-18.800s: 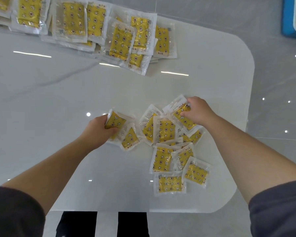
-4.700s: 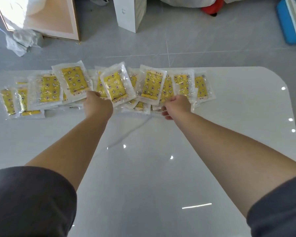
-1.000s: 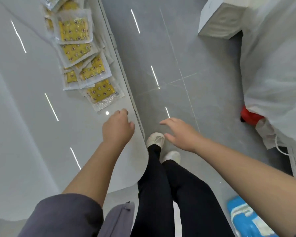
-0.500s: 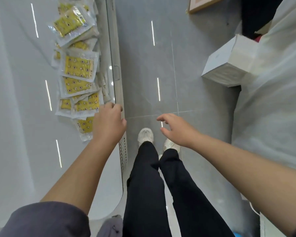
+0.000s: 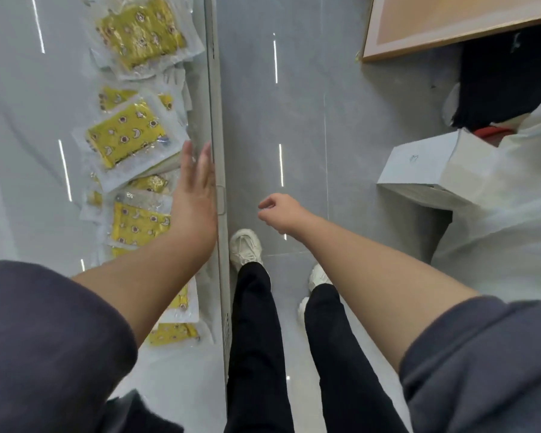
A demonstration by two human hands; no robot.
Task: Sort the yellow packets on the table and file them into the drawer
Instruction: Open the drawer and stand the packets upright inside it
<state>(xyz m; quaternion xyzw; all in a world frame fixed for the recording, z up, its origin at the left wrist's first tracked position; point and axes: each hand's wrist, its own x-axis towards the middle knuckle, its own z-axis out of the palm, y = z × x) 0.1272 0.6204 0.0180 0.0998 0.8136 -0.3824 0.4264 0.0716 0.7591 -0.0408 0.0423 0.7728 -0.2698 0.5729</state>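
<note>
Head view, looking steeply down. A glossy pale table [image 5: 19, 120] fills the left side; its long straight edge runs top to bottom, and strip lights reflect in its surface. To the right of the edge lies a grey tiled floor [image 5: 297, 98].

The packets [image 5: 125, 139], yellow with small printed motifs inside clear wrappers, lie overlapped in one row on the table, close along that edge. At least seven yellow faces show. The exact count cannot be told, as they overlap and the left forearm covers some.

One left hand [image 5: 197, 195] lies over the table edge just beside the row, fingers straight and together, holding nothing; whether it touches the table cannot be told. One right hand [image 5: 278, 210] hangs over the floor, well apart from the packets, fingers loosely curled and empty.

Two pale shoes [image 5: 245, 248] stand on the floor below two black trouser legs. On the floor at right are one white box [image 5: 419, 164], one wood-framed board [image 5: 450, 20] and a white sheet [image 5: 512, 229].
</note>
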